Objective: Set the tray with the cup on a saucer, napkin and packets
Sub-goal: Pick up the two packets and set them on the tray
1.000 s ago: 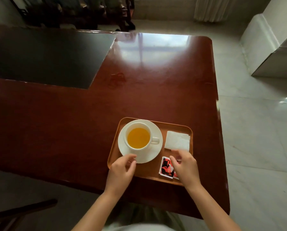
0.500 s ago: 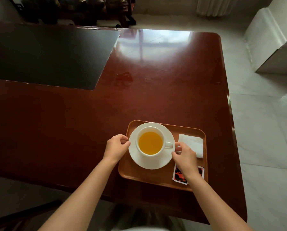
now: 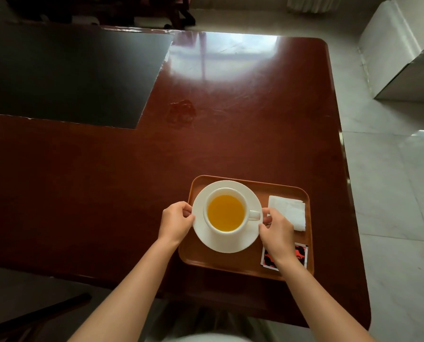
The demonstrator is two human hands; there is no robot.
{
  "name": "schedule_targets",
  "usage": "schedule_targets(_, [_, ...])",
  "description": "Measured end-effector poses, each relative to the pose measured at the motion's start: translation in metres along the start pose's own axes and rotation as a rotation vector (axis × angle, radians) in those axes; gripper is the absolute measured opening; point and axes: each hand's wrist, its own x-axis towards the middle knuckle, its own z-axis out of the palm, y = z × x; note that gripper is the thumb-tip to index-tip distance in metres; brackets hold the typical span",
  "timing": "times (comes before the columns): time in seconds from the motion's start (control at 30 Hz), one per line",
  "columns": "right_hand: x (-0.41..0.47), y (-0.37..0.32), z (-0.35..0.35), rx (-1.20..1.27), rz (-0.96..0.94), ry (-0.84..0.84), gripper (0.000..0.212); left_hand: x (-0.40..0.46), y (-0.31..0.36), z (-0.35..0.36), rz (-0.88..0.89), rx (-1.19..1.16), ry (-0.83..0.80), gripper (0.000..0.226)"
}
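A brown tray (image 3: 233,264) lies near the table's front right corner. On its left half stands a white saucer (image 3: 227,243) carrying a white cup (image 3: 227,213) of orange-yellow liquid, handle pointing right. My left hand (image 3: 176,222) pinches the saucer's left rim. My right hand (image 3: 276,230) pinches its right rim, just below the cup handle. A folded white napkin (image 3: 288,214) lies at the tray's far right. Red-and-black packets (image 3: 300,254) rest at the near right corner, partly hidden under my right wrist.
The table (image 3: 230,132) is glossy dark red wood with a black inset panel (image 3: 65,75) at the far left. Its right edge drops to a pale tiled floor (image 3: 393,193). A white cabinet (image 3: 403,50) stands far right. A dark chair part (image 3: 33,319) shows bottom left.
My right hand left the packets and went to the saucer's right rim. My left hand moved from the tray's near side up to the saucer's left rim. Both now grip it.
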Motion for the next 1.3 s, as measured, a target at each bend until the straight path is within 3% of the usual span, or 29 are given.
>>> schedule_targets(0.2, [-0.012,0.003,-0.001,-0.026,-0.032,-0.024,0.029,-0.011,-0.009,-0.001,-0.003,-0.014,0.006,0.004])
schedule_targets(0.33, [-0.021,0.001,-0.007,-0.128,-0.233,0.013,0.047,-0.015,-0.011,-0.001,-0.014,-0.026,0.010,0.005])
schedule_targets(0.63, [-0.020,-0.008,-0.010,-0.200,-0.467,0.009,0.030,-0.018,-0.008,-0.002,-0.024,-0.032,0.022,0.006])
schedule_targets(1.17, [-0.019,-0.001,-0.015,-0.214,-0.458,-0.023,0.036,-0.021,-0.005,-0.002,-0.039,-0.029,0.026,0.008])
schedule_targets(1.23, [-0.016,0.002,-0.020,-0.180,-0.473,-0.036,0.040,-0.024,-0.003,-0.003,-0.022,0.004,0.082,0.013])
schedule_targets(1.3, [-0.010,0.012,-0.032,-0.178,-0.504,0.033,0.039,-0.037,0.000,-0.006,0.059,0.007,0.287,0.017])
